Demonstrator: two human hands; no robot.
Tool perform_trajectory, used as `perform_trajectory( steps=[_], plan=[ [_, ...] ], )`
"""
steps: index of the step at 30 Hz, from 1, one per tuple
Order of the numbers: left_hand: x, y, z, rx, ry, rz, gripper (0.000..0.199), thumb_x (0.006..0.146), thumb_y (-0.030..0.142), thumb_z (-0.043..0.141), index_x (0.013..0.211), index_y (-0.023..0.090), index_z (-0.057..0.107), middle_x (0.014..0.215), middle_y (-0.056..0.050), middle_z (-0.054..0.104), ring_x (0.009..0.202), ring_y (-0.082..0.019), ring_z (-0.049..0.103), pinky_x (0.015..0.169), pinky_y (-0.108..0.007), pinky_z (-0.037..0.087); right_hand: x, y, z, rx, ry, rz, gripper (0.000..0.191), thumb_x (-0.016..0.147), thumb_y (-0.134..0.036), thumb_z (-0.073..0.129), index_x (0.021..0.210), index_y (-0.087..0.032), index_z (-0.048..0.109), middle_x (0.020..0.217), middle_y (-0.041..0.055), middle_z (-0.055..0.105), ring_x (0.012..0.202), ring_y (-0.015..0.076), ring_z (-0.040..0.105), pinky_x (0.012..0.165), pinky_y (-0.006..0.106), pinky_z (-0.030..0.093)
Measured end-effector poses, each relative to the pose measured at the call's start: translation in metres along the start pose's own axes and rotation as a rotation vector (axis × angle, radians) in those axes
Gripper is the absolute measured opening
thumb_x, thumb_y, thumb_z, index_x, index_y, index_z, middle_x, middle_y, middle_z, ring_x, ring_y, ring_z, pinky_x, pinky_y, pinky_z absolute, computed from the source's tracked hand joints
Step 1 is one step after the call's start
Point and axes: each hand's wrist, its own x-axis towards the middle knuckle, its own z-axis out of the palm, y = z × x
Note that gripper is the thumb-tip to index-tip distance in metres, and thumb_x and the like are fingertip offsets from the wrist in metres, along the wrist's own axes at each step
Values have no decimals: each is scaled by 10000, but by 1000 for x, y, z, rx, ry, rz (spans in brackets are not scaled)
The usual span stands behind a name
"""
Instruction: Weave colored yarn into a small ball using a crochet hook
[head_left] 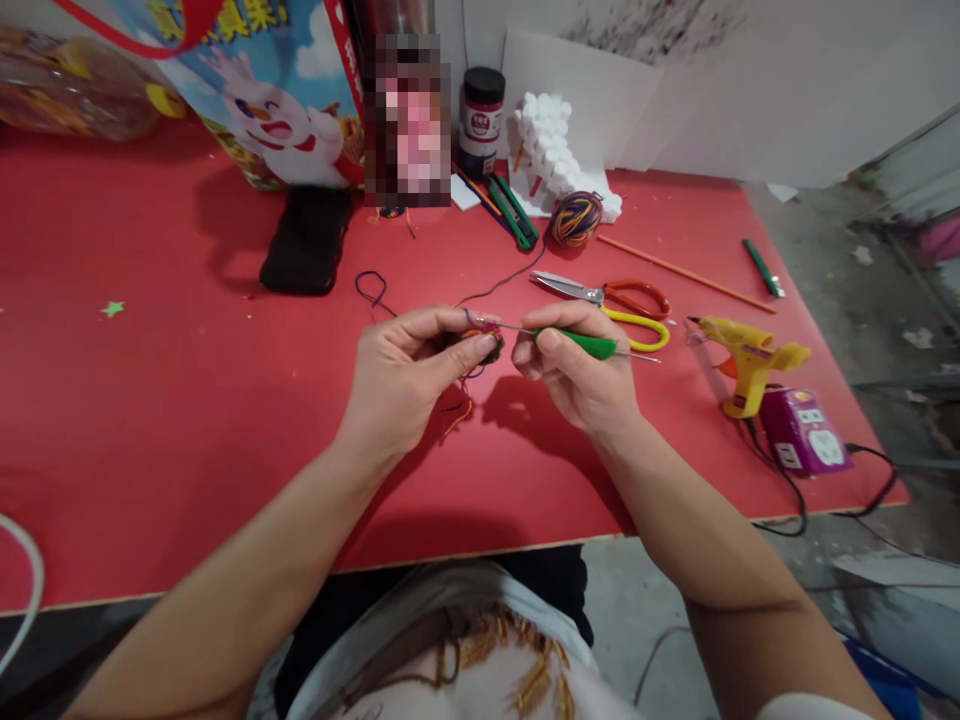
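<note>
My left hand [409,375] pinches a small crocheted piece [491,345] of multicoloured yarn between thumb and fingers. Loose yarn tails dangle below it. In my right hand [581,365] is a crochet hook [581,343] with a green handle, held like a pen. The hook's thin metal shaft points left and meets the crocheted piece at its upper edge; whether yarn is looped over its tip is too small to tell. A strand of yarn runs from the piece up to a variegated yarn ball [576,219] farther back on the table.
Scissors [600,295] with red and yellow handles lie just beyond my right hand. A yellow glue gun [750,360] and a purple power socket [806,430] with cords stand at right. Behind are a black phone [307,240], a green cutter [513,212], a jar [481,122] and a printed box [277,90].
</note>
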Motion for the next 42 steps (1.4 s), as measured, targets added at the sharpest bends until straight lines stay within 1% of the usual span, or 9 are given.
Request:
perform_trajectory(
  steps=[5, 9, 13, 17, 22, 27, 33, 38, 42],
  plan=[
    [1, 2, 2, -9, 23, -79, 175, 735, 212, 975, 842, 212, 836, 839, -18, 811, 781, -145, 757, 796, -295, 663, 0, 0, 1, -23, 10, 3, 143, 934, -333, 864, 1040, -238, 849, 794, 7, 811, 666, 123, 691, 638, 267, 584],
    [2, 0, 1, 8, 14, -39, 195, 721, 182, 978, 831, 211, 820, 819, -8, 790, 777, -138, 759, 785, -278, 658, 0, -2, 3, -27, 17, 2, 152, 935, -353, 860, 1023, -229, 845, 776, 14, 799, 673, 131, 697, 620, 266, 576],
    [4, -4, -1, 100, 12, 15, 176, 749, 175, 960, 855, 217, 825, 870, -20, 806, 793, -145, 764, 786, -290, 663, -1, -4, 2, -51, -4, -3, 140, 936, -353, 855, 1009, -233, 851, 784, 20, 802, 686, 142, 710, 629, 276, 589],
    [4, -4, -5, 199, 23, 114, 180, 797, 195, 941, 950, 250, 863, 915, -21, 805, 793, -139, 746, 770, -283, 647, -3, -7, -2, -101, -43, -5, 126, 928, -336, 858, 986, -225, 865, 802, 30, 814, 657, 138, 698, 620, 279, 595],
    [1, 1, -6, 324, 40, 301, 153, 862, 197, 902, 982, 286, 871, 959, -32, 786, 839, -153, 711, 749, -295, 610, -3, -8, -5, -104, -97, -34, 93, 941, -275, 838, 1010, -226, 877, 837, 38, 823, 681, 139, 713, 628, 272, 604],
    [0, 3, -5, 371, 27, 408, 120, 909, 191, 863, 980, 288, 862, 965, -41, 789, 886, -169, 721, 767, -316, 607, -3, -9, -3, -111, -78, -43, 99, 936, -290, 847, 1001, -221, 874, 838, 40, 825, 668, 139, 711, 623, 279, 601],
    [-1, 3, -2, 366, 34, 318, 87, 890, 227, 887, 957, 279, 867, 937, -32, 789, 837, -152, 721, 760, -304, 606, -1, -8, 0, -105, 17, -31, 159, 912, -375, 874, 986, -235, 858, 797, 27, 809, 659, 150, 695, 617, 298, 593],
    [0, -3, -3, 223, 25, 204, 96, 867, 215, 897, 949, 256, 865, 911, -21, 805, 794, -139, 749, 771, -288, 634, -1, -5, 2, -96, 66, -43, 148, 922, -361, 869, 1008, -242, 846, 790, 15, 806, 660, 139, 693, 624, 286, 580],
    [2, -8, -5, 185, 48, 100, 118, 852, 215, 902, 960, 243, 865, 907, -29, 825, 798, -149, 767, 795, -296, 649, -1, -7, 3, -146, 91, -20, 209, 919, -422, 866, 1004, -233, 841, 786, 19, 799, 673, 151, 699, 620, 294, 582]
  ],
)
